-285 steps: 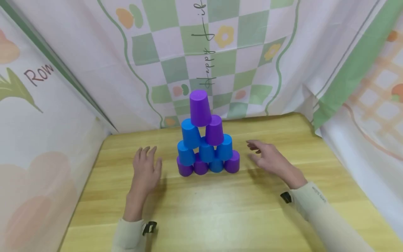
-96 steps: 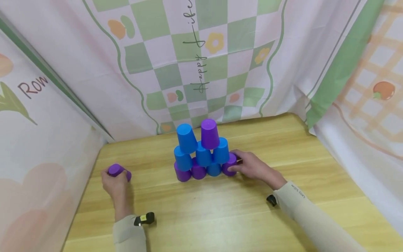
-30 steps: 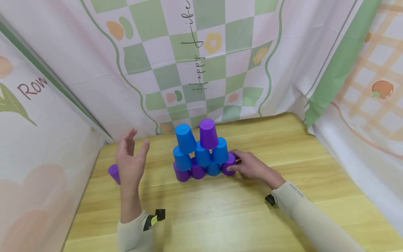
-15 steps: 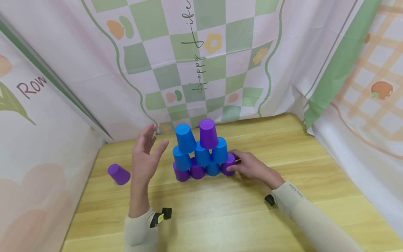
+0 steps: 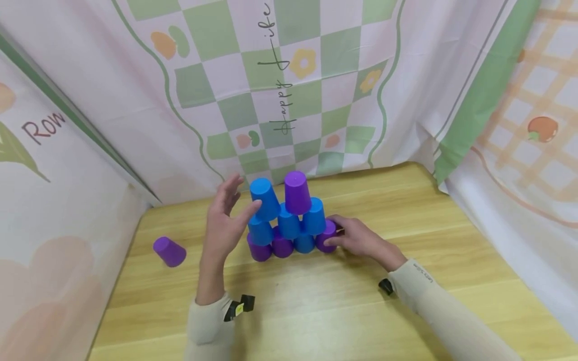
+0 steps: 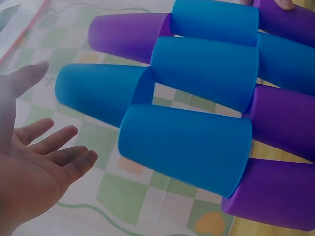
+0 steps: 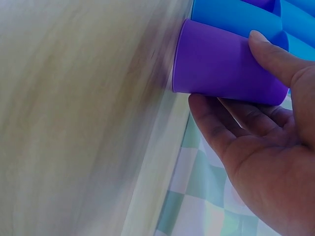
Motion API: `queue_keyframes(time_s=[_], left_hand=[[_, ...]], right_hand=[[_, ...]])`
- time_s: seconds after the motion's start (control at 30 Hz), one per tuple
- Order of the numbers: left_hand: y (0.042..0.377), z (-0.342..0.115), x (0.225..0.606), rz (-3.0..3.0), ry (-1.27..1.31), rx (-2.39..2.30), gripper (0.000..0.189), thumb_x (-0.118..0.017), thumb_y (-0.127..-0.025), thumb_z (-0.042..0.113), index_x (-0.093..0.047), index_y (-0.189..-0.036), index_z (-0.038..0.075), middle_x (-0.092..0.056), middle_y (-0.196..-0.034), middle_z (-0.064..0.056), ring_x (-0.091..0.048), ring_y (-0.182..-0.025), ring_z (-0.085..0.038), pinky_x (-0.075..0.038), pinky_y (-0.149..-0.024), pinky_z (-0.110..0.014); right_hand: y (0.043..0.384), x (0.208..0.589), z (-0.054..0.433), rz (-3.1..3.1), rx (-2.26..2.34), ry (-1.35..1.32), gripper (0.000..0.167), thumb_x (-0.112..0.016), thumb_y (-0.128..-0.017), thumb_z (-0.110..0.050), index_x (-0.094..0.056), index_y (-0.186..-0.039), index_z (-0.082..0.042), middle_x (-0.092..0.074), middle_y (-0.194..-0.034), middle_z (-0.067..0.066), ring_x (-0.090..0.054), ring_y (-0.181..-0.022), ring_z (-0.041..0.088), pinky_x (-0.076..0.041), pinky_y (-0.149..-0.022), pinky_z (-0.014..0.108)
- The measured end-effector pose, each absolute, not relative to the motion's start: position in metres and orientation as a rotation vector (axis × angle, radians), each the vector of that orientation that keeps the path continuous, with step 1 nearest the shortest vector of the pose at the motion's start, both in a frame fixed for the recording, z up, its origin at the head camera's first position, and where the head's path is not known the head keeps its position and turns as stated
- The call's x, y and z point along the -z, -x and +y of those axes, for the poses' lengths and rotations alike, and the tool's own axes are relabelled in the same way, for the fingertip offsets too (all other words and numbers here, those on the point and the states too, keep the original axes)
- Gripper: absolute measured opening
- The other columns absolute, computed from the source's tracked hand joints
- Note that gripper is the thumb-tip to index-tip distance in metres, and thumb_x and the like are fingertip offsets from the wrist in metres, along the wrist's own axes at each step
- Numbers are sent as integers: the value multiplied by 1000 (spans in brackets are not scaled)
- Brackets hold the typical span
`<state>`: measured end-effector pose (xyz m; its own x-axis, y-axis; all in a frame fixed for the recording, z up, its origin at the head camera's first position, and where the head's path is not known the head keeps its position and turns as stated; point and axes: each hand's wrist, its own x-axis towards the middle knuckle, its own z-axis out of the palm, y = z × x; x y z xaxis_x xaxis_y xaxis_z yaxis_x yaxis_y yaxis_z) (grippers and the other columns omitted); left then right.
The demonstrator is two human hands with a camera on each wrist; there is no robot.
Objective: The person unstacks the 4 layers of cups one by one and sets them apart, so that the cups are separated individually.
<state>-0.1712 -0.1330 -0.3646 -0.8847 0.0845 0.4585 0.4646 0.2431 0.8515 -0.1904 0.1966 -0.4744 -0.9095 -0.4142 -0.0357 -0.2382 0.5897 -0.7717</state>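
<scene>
Upside-down cups form a stack: a purple and a blue cup on top, three blue cups (image 5: 289,221) in the middle, a purple-and-blue row below. My left hand (image 5: 223,225) is beside the top-left blue cup (image 5: 267,201), its thumb overlapping it in the head view. The left wrist view shows that hand (image 6: 37,182) with spread fingers, a gap between it and the blue cup (image 6: 98,91). My right hand (image 5: 365,240) holds the bottom-right purple cup (image 5: 326,239) between thumb and fingers, also clear on the purple cup (image 7: 221,64) in the right wrist view.
A single purple cup (image 5: 169,252) stands on the wooden table (image 5: 307,311) to the left of the stack. Behind the stack hangs a patterned cloth (image 5: 307,100) down to the table's back edge. More cloth hangs at both sides.
The purple cup from the peak was carried to the table's left side and let go. My left hand then moved right to the stack. My right hand took hold of the bottom-right cup and stays there.
</scene>
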Motion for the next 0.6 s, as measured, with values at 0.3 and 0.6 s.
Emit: queue_keyframes(time_s=[0.3,0.6], left_hand=[[176,-121,369,-2305,477,1675,75,-80,-95,30,-43,-159,19,-53,-156,-2,-46,-150,-21,-40,-124,-47],[178,-115,373,-2354,463,1661,78,-82,-94,29,-41,-160,21,-56,-154,-5,-53,-144,-28,-44,-120,-51]], right_hand=[[190,473,197,2599,1217,556,45,-76,-98,-25,-61,-138,-10,-71,-127,8,-68,-118,28,-58,-103,51],[190,475,198,2601,1215,551,46,-76,-98,-26,-61,-139,-10,-72,-127,8,-68,-117,27,-58,-103,50]])
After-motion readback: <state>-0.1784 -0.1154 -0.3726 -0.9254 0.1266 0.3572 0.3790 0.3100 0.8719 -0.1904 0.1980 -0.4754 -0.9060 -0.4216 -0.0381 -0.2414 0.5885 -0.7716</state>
